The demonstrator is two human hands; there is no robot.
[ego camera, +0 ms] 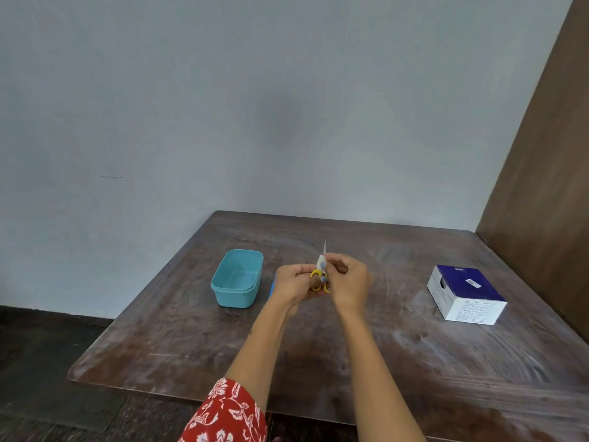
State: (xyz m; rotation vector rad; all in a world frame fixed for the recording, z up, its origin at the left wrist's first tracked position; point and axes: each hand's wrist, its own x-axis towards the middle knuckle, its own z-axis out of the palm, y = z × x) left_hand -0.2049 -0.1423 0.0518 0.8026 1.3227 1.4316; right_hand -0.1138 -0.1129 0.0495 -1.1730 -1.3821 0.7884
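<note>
Above the middle of the brown wooden table (197, 346), my left hand (291, 285) grips the yellow handles of a small pair of scissors (319, 280), whose blade points up. My right hand (349, 280) pinches a small white piece (321, 261) at the scissors, just above the handles; what that piece is cannot be told. Something blue (272, 287) shows at the left edge of my left hand, mostly hidden.
A teal plastic tub (237, 279) without a lid stands left of my hands. A blue and white cardboard box (465, 293) lies at the right. A wall runs behind the table and a brown panel (548, 154) stands along its right side.
</note>
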